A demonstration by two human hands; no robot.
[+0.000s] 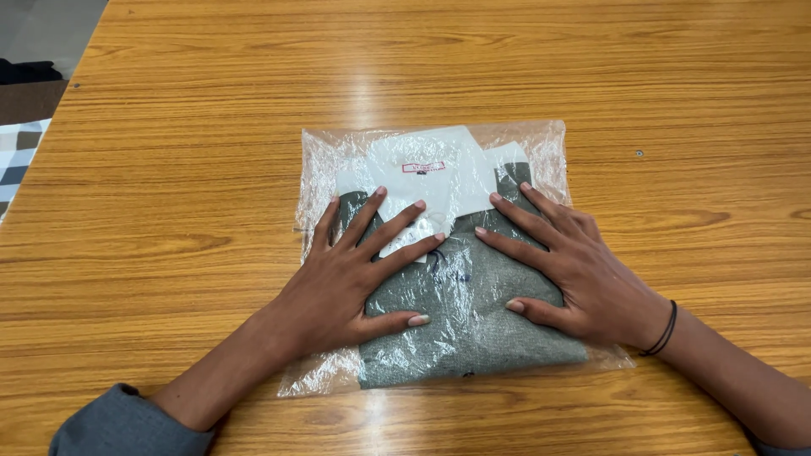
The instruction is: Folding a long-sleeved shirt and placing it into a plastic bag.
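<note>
A folded grey shirt with a white collar (pixel 460 325) lies inside a clear plastic bag (pixel 549 148) on a wooden table (pixel 186 169). My left hand (pixel 346 283) rests flat on the bag's left half, fingers spread toward the collar. My right hand (pixel 574 270) lies flat on the right half, fingers spread, a thin black band on its wrist. Both palms press on the bag; neither grips anything.
The table's left edge runs along the upper left, with floor and a checkered cloth (pixel 17 156) beyond it. A small dark screw hole (pixel 639 154) marks the tabletop right of the bag.
</note>
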